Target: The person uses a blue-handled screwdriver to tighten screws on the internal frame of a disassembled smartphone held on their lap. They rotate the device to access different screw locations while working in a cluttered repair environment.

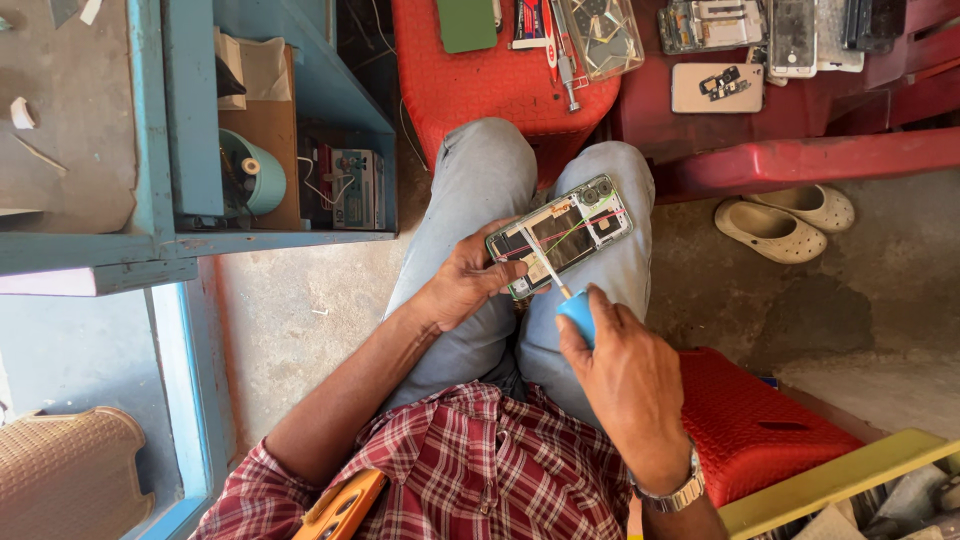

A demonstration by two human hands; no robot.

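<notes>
We sit with knees drawn together, both forearms bare and angled inward over our lap. Our left hand (468, 285) reaches forward from a bent elbow, fingers curled and thumb pressed in a firm clasp at knee level. Our right hand (615, 355), back turned up to the camera, sits closer to the body, fingers closed in a pinch, a metal watch banding the wrist below it.

A worn concrete floor (300, 310) in daylight, blue wooden shelving (190, 130) at upper left, red plastic stools (480, 90) along the top, pale sandals (780, 222) at right.
</notes>
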